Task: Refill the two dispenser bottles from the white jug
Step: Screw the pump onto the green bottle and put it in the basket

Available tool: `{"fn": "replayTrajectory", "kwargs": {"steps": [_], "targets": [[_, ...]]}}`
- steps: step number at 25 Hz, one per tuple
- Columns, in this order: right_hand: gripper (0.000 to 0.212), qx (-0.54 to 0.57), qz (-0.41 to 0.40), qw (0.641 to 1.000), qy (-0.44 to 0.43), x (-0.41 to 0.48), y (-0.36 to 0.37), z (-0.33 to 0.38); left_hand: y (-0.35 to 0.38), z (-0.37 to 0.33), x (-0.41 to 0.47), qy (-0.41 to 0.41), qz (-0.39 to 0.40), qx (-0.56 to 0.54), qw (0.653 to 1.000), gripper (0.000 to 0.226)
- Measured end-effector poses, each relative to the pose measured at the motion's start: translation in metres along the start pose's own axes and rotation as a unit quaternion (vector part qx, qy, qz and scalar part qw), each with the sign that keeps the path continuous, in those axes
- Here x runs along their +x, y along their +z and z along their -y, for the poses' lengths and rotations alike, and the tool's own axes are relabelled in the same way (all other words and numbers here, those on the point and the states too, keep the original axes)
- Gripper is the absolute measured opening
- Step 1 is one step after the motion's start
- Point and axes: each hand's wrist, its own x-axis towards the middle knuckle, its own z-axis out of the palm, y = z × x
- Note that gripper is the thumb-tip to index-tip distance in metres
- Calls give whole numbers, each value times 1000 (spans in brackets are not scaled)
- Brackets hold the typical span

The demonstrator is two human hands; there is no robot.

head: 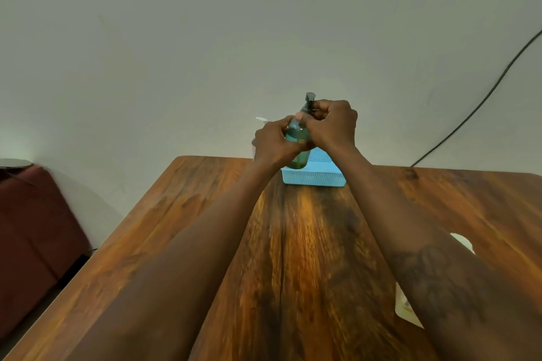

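Observation:
A green dispenser bottle [298, 138] with a dark pump head is held up over the far end of the wooden table [293, 243]. My left hand [274, 143] grips the bottle's body. My right hand [333, 124] has its fingers curled around the pump collar at the neck. Behind my left hand, a second clear bottle with a white pump [260, 120] peeks out, mostly hidden. The white jug [406, 306] lies at the near right, largely covered by my right forearm.
A light blue perforated basket [315, 174] sits under the held bottle near the table's far edge. A dark cable [469, 117] runs down the wall at right. A dark red seat [35, 237] stands left of the table.

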Motion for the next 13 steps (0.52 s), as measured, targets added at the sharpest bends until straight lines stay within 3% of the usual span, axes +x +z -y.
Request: {"fn": "replayTrajectory", "kwargs": {"steps": [3, 7, 13], "targets": [[27, 4, -18, 1000, -11, 21, 25, -22, 13, 17, 41, -12, 25, 34, 999, 49], [27, 0, -11, 1000, 0, 34, 51, -55, 35, 42, 66, -44, -5, 5, 999, 74], [30, -12, -20, 995, 97, 34, 77, -92, 68, 70, 60, -40, -9, 1, 999, 46]]}}
